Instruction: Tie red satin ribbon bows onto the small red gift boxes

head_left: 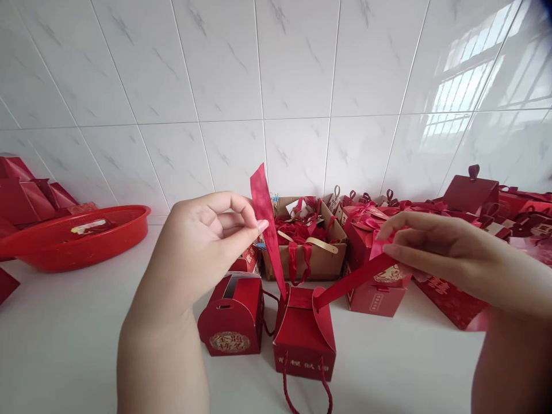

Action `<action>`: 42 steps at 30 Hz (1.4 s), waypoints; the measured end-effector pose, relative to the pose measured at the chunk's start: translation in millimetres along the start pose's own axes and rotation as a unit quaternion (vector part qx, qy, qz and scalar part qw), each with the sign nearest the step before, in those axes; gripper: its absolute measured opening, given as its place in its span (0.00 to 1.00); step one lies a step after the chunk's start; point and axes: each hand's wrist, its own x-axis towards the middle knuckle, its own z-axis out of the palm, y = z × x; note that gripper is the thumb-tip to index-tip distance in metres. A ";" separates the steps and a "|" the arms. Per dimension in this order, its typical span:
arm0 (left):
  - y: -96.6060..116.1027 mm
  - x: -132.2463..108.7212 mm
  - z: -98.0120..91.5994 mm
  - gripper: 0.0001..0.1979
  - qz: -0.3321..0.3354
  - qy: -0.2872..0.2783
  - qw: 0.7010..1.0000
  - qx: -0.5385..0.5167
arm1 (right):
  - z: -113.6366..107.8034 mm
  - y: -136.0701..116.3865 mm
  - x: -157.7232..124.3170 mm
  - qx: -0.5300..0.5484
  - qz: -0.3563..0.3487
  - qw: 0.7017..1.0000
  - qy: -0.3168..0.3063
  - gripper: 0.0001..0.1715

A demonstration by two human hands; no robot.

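Note:
A small red gift box (304, 333) stands upright in front of me, its flaps folded together at the top and a rope handle (285, 391) hanging down its front. A red ribbon (345, 287) runs through holes in the top flaps. My left hand (215, 236) pinches one end of it between thumb and fingertips, above the box's left side. The other end is pinched in my right hand (431, 253), drawn out up and to the right. Beside this box on the left sits another red gift box (235, 322) with a round gold emblem and an open top slot.
Behind the boxes is a cardboard box (304, 261) full of red ribbons and tags. Several finished-looking red boxes (375, 299) crowd the right side. A red plastic basket (86, 244) stands at left, with folded red boxes (30, 195) behind it. A tiled wall (297, 63) closes the back.

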 end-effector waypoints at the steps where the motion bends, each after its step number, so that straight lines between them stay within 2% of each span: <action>1: -1.0 0.2 0.3 0.06 0.003 0.002 1.000 0.003 | 0.0 -1.4 1.8 0.043 -0.002 0.999 -0.003 0.13; 5: -0.9 -0.6 3.5 0.01 -0.008 0.004 1.000 0.000 | 5.1 -2.7 10.1 0.202 0.003 0.979 0.002 0.13; 8: 3.2 -2.2 8.9 0.04 -0.037 0.004 0.999 -0.021 | 11.8 0.3 16.5 0.268 -0.009 0.963 -0.019 0.18; 11: 6.0 -2.7 15.1 0.06 -0.049 0.004 0.998 -0.046 | 19.7 2.3 23.1 0.308 -0.033 0.950 -0.043 0.18; 13: 6.4 -2.3 18.3 0.06 -0.043 0.006 0.997 -0.059 | 26.1 1.1 27.4 0.310 -0.041 0.950 -0.011 0.16; 16: 6.5 -1.5 21.2 0.05 -0.042 0.000 0.997 -0.071 | 36.0 -3.8 32.4 0.300 -0.049 0.948 0.099 0.09; 18: 6.8 -1.5 22.6 0.05 -0.042 -0.004 0.996 -0.072 | 41.0 -7.2 34.3 0.298 -0.049 0.940 0.160 0.12; 22: 7.1 -2.0 26.6 0.06 -0.028 -0.003 0.996 -0.084 | 44.3 -9.1 35.3 0.298 -0.049 0.928 0.218 0.13; 27: 5.4 -2.1 30.5 0.05 -0.018 -0.005 0.995 -0.094 | 42.5 -5.5 34.1 0.276 -0.085 0.929 0.233 0.12; 32: 4.4 -1.6 28.4 0.06 0.002 -0.007 0.996 -0.093 | 43.4 -4.7 34.3 0.296 -0.117 0.916 0.246 0.11; 37: 3.1 -0.3 28.3 0.07 0.027 0.007 0.995 -0.095 | 43.9 -7.8 33.5 0.321 -0.140 0.910 0.220 0.09; 42: 0.8 -0.7 27.6 0.07 0.035 0.000 0.994 -0.103 | 44.9 -9.7 31.1 0.311 -0.177 0.907 0.224 0.07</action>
